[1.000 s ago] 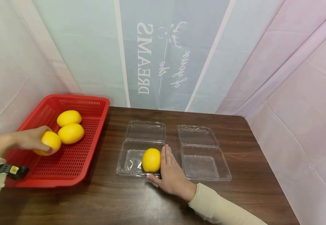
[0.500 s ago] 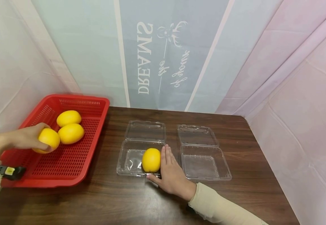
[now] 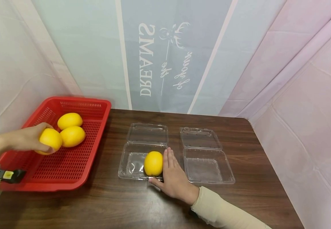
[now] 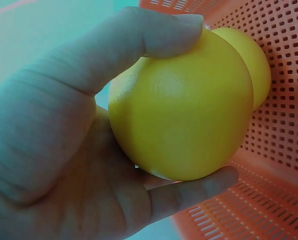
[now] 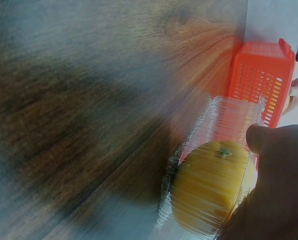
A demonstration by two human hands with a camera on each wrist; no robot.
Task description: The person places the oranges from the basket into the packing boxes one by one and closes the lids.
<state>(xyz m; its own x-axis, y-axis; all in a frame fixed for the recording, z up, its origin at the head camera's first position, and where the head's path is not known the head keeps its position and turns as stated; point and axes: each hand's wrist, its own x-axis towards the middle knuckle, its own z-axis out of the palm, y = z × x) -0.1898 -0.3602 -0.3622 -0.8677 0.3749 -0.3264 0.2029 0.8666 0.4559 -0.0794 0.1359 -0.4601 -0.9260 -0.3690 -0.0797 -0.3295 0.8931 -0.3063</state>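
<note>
The left hand (image 3: 29, 138) is clamped round a held lemon (image 3: 51, 139) inside the red basket (image 3: 94, 154). In the head view, over the last second, hand and lemon have shifted slightly toward the basket's back; that small move suggests a secured grip, with the fruit not yet clear of the basket. Two others lie beside it, the rear lemon (image 3: 70, 121) and the middle lemon (image 3: 73, 136). On the worktop (image 3: 111, 206), the right hand (image 3: 175, 175) has stayed put, fingers straight and together along the side of the left box (image 3: 134, 162), apparently steadying it. The boxed lemon (image 3: 153, 163) sits unmoved inside, near that hand. The right box (image 3: 206, 170) stands beside, lid folded back.

The left wrist view shows the thumb over the held lemon and a finger beneath, another lemon behind; whether it touches the basket is unclear.

The right wrist view shows the boxed lemon through clear ridged plastic, the thumb at the edge.
</note>
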